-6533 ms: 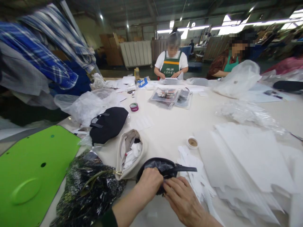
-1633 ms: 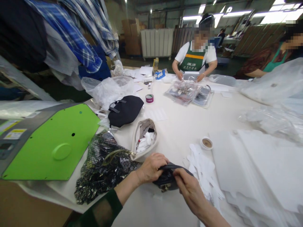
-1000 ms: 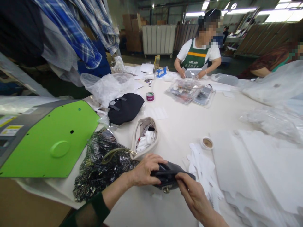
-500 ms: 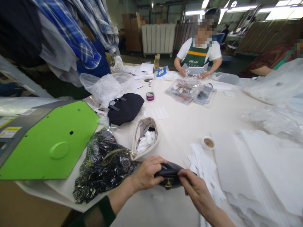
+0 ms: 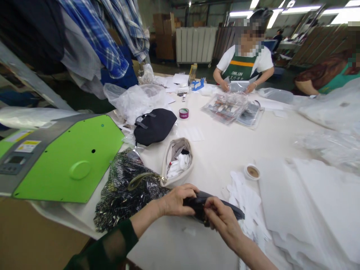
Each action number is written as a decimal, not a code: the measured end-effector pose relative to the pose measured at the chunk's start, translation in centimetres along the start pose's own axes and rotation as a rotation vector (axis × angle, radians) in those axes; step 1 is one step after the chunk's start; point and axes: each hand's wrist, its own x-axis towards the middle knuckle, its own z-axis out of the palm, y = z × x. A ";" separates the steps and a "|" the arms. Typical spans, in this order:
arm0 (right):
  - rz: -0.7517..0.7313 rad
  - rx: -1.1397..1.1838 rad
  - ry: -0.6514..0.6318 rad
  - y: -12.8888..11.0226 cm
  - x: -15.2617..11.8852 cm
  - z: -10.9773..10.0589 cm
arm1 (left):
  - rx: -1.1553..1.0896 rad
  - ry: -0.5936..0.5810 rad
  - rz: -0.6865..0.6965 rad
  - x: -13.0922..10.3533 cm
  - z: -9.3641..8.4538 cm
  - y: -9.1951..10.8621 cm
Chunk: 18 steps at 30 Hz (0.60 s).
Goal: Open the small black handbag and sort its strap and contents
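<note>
At the near edge of the table (image 5: 219, 150), a small black pouch (image 5: 216, 207) of soft, creased material lies pinched flat between both hands; the left hand (image 5: 176, 200) clasps its end, the right hand (image 5: 222, 221) grips its middle; beside it an open beige pouch (image 5: 178, 161) shows white stuffing, seemingly unfinished.
</note>
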 end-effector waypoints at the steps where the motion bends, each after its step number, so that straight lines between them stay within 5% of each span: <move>1: -0.002 -0.011 0.011 0.1 -0.1 0.0 | -0.035 0.025 -0.030 -0.2 0.0 0.0; 8: -0.075 -0.130 0.087 0.2 -0.2 0.4 | -0.077 0.237 -0.096 -0.6 1.7 0.5; 18: -0.067 -0.113 0.112 0.2 -0.3 0.9 | 0.073 0.204 0.079 -1.1 1.9 0.3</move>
